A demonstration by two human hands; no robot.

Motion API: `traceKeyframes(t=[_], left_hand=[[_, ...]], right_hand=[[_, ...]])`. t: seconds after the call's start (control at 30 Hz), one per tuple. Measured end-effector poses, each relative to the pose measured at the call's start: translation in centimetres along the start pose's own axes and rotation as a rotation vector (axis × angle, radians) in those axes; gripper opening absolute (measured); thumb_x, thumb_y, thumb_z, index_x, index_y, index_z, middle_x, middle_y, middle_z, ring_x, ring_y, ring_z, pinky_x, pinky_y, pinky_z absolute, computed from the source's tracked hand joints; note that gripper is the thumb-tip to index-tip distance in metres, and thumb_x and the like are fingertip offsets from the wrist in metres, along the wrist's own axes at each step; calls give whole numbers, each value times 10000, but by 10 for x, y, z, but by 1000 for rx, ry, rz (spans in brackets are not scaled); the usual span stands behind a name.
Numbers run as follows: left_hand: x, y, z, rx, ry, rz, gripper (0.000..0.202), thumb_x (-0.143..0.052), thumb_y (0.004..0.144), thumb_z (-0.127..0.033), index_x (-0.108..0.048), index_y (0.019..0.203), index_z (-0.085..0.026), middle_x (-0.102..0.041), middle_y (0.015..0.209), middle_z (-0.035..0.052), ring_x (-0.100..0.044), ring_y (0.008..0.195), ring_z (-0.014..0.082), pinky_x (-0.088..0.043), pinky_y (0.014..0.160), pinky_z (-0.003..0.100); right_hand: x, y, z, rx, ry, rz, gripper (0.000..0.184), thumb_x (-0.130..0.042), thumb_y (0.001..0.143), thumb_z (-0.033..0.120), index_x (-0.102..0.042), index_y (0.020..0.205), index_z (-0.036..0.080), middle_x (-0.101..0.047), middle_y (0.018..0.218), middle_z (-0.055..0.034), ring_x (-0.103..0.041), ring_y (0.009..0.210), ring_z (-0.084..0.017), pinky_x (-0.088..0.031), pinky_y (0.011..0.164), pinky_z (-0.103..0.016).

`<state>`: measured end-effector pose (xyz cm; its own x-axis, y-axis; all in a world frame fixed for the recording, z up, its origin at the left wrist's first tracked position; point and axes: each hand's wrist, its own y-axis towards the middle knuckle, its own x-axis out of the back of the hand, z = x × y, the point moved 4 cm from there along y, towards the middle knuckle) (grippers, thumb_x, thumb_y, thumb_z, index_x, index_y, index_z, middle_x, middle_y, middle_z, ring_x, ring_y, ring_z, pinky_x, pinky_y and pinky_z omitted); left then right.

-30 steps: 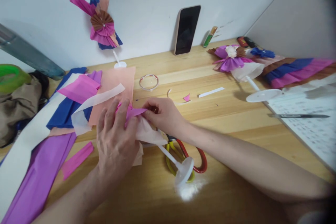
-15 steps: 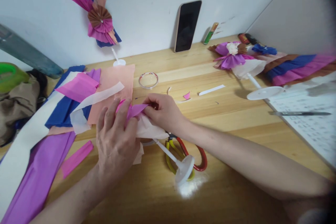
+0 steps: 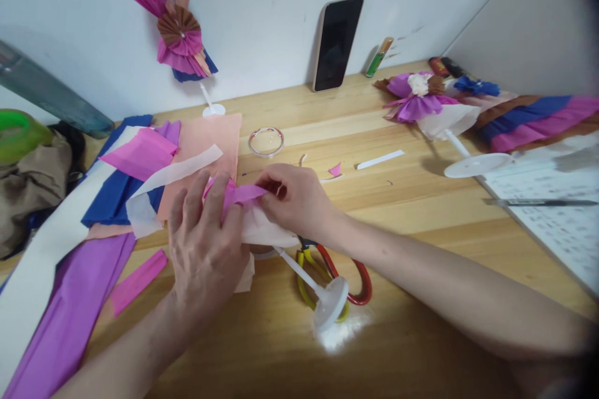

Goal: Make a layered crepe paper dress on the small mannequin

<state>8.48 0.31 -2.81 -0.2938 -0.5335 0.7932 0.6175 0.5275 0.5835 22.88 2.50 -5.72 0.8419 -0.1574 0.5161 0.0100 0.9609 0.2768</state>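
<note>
My left hand (image 3: 203, 243) presses down on a folded pink and purple paper piece (image 3: 239, 194) that lies over white tissue paper (image 3: 264, 230), its fingers curled round the paper. My right hand (image 3: 294, 198) pinches the right end of that same pink paper between thumb and fingers. A white plastic stick with a round base (image 3: 327, 305) pokes out from under the white tissue, toward me. Red and yellow scissors (image 3: 337, 274) lie under my right wrist.
Sheets of pink, purple, blue, peach and white paper (image 3: 116, 199) cover the left of the wooden desk (image 3: 421, 230). A tape roll (image 3: 266, 141), paper scraps, a phone (image 3: 337, 43) against the wall, two paper dolls (image 3: 180, 31) (image 3: 421, 100), a pen (image 3: 538, 202) on printed sheets.
Both hands have shifted slightly on the pink paper; my right fingers have closed tighter on its right end. The view has tilted a little.
</note>
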Motion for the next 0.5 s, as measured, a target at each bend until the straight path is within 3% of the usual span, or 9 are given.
traceKeyframes(t=[0.3, 0.5], left_hand=[[-2, -1, 4, 8, 21, 4, 208, -566, 754, -27, -633, 881, -178, -645, 1250, 148, -539, 1237, 367, -462, 966, 554], [-4, 4, 4, -14, 7, 70, 192, -567, 738, -10, -661, 841, -142, -655, 1226, 180, -570, 1191, 388, -477, 953, 553]], right_hand=[[0, -1, -4, 39, -234, -7, 204, -517, 677, 78, -686, 747, 167, -651, 706, -24, -526, 642, -139, -338, 584, -254], [1, 1, -3, 31, -135, 26, 189, -531, 672, 74, -686, 729, 166, -643, 670, 2, -511, 605, -113, -335, 578, -238]])
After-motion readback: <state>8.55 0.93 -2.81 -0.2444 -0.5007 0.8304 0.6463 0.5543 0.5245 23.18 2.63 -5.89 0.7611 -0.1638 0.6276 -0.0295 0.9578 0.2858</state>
